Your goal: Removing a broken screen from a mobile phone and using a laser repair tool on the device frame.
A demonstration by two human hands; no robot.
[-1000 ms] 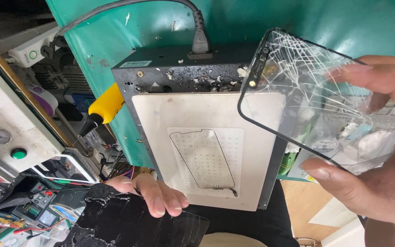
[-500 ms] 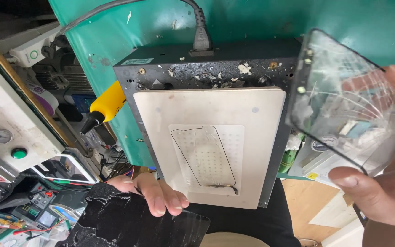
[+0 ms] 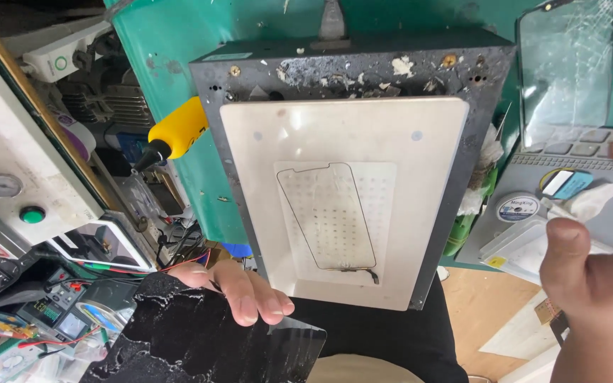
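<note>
My left hand (image 3: 239,289) grips the top edge of a black, cracked phone panel (image 3: 179,344) low in the view, fingers curled over it. My right hand (image 3: 597,269) is at the right edge, thumb up, holding a thin cracked sheet of clear glass with a black rim (image 3: 567,67) that rises to the top right corner. Between the hands stands a dark grey box-shaped machine (image 3: 487,106) with a white pad (image 3: 349,142). A phone-shaped outline with small holes (image 3: 328,213) is marked on the pad, and nothing lies on it.
A yellow-handled tool (image 3: 179,131) pokes out left of the machine. A control panel with a green button (image 3: 32,214) and a tangle of wires and meters (image 3: 58,319) fill the left. A grey keyboard (image 3: 569,152), a small wire spool (image 3: 518,208) and tissue lie on the right.
My right hand has carried the cracked glass to the right and upward, off the front of the machine's pad. My left hand has stayed on the black panel.
</note>
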